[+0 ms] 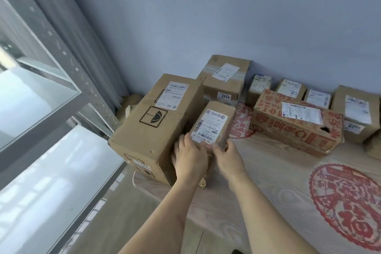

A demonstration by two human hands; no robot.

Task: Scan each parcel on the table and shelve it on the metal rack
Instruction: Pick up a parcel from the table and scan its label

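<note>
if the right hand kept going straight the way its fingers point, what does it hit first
The right hand already touches the small brown cardboard parcel with the white barcode label; beyond it probably the brown cardboard box labelled 2859, though depth is unclear.

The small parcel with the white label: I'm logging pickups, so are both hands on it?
Yes, the left hand and right hand grip the near end of the small parcel from either side.

You get bright, cool daylight; glare whitens the rack shelves at left, edges bow with wide-angle distortion, labels slightly soft.
</note>
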